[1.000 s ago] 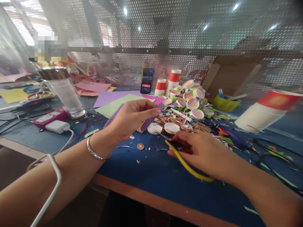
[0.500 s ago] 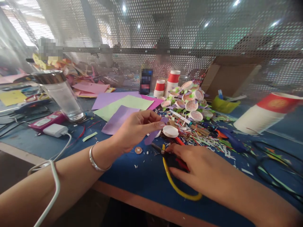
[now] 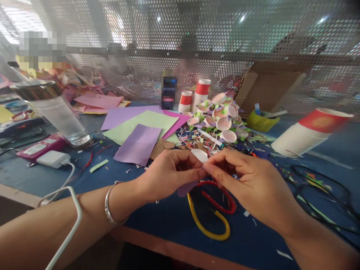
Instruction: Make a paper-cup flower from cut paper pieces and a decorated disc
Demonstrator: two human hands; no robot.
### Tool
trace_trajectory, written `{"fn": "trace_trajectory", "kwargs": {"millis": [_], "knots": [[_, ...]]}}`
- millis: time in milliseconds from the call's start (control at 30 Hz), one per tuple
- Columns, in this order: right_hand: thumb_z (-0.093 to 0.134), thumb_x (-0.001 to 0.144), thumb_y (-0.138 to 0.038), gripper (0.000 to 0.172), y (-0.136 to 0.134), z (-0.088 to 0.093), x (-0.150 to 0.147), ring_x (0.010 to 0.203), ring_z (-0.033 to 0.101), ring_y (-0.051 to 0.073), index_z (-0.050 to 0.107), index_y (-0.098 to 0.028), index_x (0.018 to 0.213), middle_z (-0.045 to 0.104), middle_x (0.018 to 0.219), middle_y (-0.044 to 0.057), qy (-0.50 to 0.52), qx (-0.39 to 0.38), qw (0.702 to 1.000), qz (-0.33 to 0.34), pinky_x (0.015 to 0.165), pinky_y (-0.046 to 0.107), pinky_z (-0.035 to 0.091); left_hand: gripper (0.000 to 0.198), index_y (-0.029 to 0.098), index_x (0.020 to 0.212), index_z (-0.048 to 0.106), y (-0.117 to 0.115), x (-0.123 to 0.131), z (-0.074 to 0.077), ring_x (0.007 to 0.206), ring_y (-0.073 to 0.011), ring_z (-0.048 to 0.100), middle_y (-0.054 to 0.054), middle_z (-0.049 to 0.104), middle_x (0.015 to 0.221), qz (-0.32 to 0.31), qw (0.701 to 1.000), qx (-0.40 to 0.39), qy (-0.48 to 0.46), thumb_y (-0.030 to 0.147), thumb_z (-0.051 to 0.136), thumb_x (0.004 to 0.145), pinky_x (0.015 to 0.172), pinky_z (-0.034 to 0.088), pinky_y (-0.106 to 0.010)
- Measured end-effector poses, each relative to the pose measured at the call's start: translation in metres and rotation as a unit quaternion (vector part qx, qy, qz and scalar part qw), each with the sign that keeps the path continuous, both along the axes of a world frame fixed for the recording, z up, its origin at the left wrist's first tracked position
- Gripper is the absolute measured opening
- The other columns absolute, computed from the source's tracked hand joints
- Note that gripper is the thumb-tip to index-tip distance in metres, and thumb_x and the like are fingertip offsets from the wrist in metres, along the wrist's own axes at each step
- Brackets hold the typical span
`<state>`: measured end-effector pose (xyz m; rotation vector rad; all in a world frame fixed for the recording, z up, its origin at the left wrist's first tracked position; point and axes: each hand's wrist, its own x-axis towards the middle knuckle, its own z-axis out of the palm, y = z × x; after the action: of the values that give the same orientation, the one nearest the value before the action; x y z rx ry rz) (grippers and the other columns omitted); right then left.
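Note:
My left hand [image 3: 176, 173] pinches a small strip of purple paper [image 3: 187, 188], whose lower end hangs below the thumb. My right hand [image 3: 242, 180] meets it fingertip to fingertip, thumb and forefinger closed at the paper's upper end. Below both hands, scissors [image 3: 213, 237] with one yellow and one red handle lie on the blue table; their blades are mostly hidden. Just behind the fingers is a white paper disc [image 3: 199, 154]. A larger purple sheet [image 3: 139, 144] lies beyond my left hand, on a green sheet [image 3: 149, 123].
Many round paper pieces [image 3: 223, 123] are heaped at the back among scraps. Stacked paper cups [image 3: 312, 131] lean at the right, near black cable [image 3: 323, 202]. A glass of water [image 3: 64, 120] and white charger [image 3: 53, 159] stand left. A white cable [image 3: 75, 198] crosses my left forearm.
My right hand has let go of the scissors, which now lie on the table, and has come up to the purple strip. My left hand has moved slightly down. The view has shifted slightly.

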<state>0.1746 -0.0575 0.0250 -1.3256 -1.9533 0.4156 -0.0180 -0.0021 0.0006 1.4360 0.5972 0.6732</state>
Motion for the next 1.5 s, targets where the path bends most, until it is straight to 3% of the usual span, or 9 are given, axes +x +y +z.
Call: {"fn": "trace_trajectory", "kwargs": {"millis": [167,333,467,600,767,933,1067,1267,1500], "knots": [[0.063,0.095,-0.032,0.017,0.004,0.003,0.001,0.052,0.053,0.006,0.069,-0.022,0.083,0.064,0.065,-0.005,0.058,-0.044,0.997,-0.003,0.046,0.018,0.039,0.017,0.016,0.099,0.062,-0.003,-0.006,0.008,0.058,-0.0055,0.056,0.003,0.065,0.075,-0.005,0.999,-0.021,-0.049,0.019,0.073,0.086,0.056,0.045,-0.018],[0.066,0.093,-0.034,0.018,0.003,0.009,0.005,0.047,0.049,0.005,0.068,-0.021,0.08,0.06,0.058,-0.006,0.118,-0.089,0.989,0.009,0.042,0.016,0.036,0.035,0.015,0.108,0.076,-0.003,-0.019,0.019,0.068,-0.0074,0.059,-0.003,0.075,0.094,-0.069,0.99,0.117,0.044,0.002,0.062,0.079,0.061,0.045,-0.019],[0.066,0.094,-0.038,0.023,0.002,0.009,0.008,0.046,0.053,0.005,0.067,-0.02,0.08,0.061,0.059,-0.005,0.141,-0.13,0.981,0.02,0.043,0.014,0.039,0.039,0.016,0.116,0.076,-0.002,-0.022,0.022,0.076,-0.0091,0.064,-0.003,0.077,0.098,-0.046,0.961,0.262,0.075,0.002,0.064,0.081,0.069,0.049,-0.02],[0.069,0.092,-0.042,0.025,0.004,0.007,0.008,0.048,0.055,0.005,0.067,-0.02,0.082,0.063,0.062,-0.004,0.14,-0.158,0.977,0.029,0.044,0.016,0.041,0.021,0.015,0.107,0.079,-0.003,-0.018,0.02,0.084,-0.0109,0.066,-0.004,0.075,0.087,-0.001,0.916,0.395,0.074,0.01,0.063,0.093,0.081,0.051,-0.023],[0.069,0.092,-0.048,0.029,0.004,0.008,0.004,0.05,0.056,0.006,0.068,-0.019,0.086,0.064,0.066,-0.004,0.171,-0.201,0.963,0.051,0.046,0.017,0.041,0.025,0.02,0.104,0.078,-0.012,-0.02,0.025,0.096,-0.0146,0.064,-0.008,0.069,0.106,0.041,0.833,0.545,0.085,0.008,0.059,0.094,0.085,0.053,-0.028],[0.069,0.092,-0.046,0.028,-0.002,0.004,-0.005,0.051,0.055,0.008,0.067,-0.019,0.087,0.059,0.06,-0.004,0.153,-0.291,0.939,0.101,0.047,0.019,0.039,0.03,0.017,0.107,0.072,-0.035,-0.036,0.032,0.091,-0.0193,0.062,-0.007,0.074,0.104,-0.069,0.734,0.65,0.182,0.017,0.042,0.104,0.078,0.051,-0.034],[0.061,0.097,-0.04,0.022,-0.006,-0.001,-0.008,0.056,0.056,0.008,0.066,-0.02,0.087,0.061,0.069,-0.004,0.091,-0.282,0.95,0.101,0.051,0.019,0.041,0.024,0.016,0.107,0.069,-0.053,-0.054,0.011,0.087,-0.0186,0.063,-0.007,0.074,0.1,-0.065,0.719,0.646,0.248,0.019,0.045,0.104,0.076,0.052,-0.033],[0.056,0.099,-0.031,0.019,-0.004,-0.007,-0.006,0.06,0.056,0.009,0.068,-0.023,0.087,0.068,0.075,-0.004,-0.058,-0.156,0.984,0.069,0.056,0.022,0.04,0.03,0.016,0.123,0.066,-0.07,-0.068,-0.03,0.097,-0.017,0.068,-0.007,0.075,0.116,0.02,0.778,0.578,0.246,0.018,0.042,0.105,0.082,0.059,-0.029],[0.056,0.1,-0.03,0.017,0.002,-0.002,0.012,0.074,0.067,0.013,0.069,-0.023,0.092,0.075,0.087,0.0,-0.157,-0.063,0.985,0.038,0.07,0.025,0.047,0.039,0.014,0.13,0.066,-0.088,-0.067,-0.045,0.112,-0.0211,0.067,-0.009,0.074,0.122,0.092,0.791,0.563,0.222,0.011,0.049,0.095,0.095,0.06,-0.033]]}}
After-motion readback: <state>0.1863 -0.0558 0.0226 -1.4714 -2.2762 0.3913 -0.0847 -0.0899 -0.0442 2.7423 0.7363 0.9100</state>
